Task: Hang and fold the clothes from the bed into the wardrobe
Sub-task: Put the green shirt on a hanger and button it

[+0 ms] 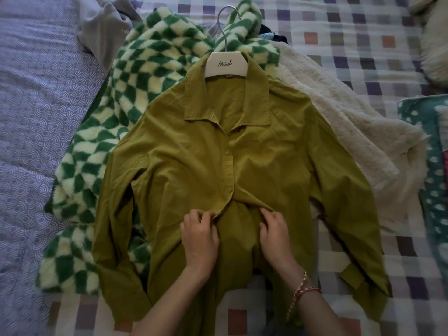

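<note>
Alignment first — left hand (200,235) and right hand (275,230) pinch both placket edges of the olive-green cotton shirt (266,161), lower centre; match button to hole.

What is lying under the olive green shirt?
A green-and-cream checkered fleece peeks out on the left, a cream fluffy throw on the right, over the checked bedcover. Whatever lies beneath the shirt is covered.

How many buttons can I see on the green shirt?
2. The upper button is mid-chest on the green shirt; the lower button is below it, just above the left hand and right hand. More may be hidden where the hands pinch the fabric.
</note>
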